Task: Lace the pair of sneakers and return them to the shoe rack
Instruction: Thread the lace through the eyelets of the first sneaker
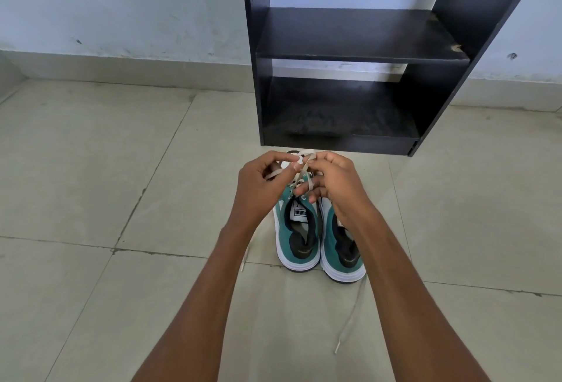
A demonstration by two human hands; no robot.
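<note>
Beige lace (305, 175) in both hands' (264, 187) (336, 184) pinching grip over left sneaker (299, 238).

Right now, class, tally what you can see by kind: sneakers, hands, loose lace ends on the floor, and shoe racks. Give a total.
Sneakers: 2, left and right
Hands: 2, left hand and right hand
Loose lace ends on the floor: 2, and
Shoe rack: 1
Total: 7
</note>
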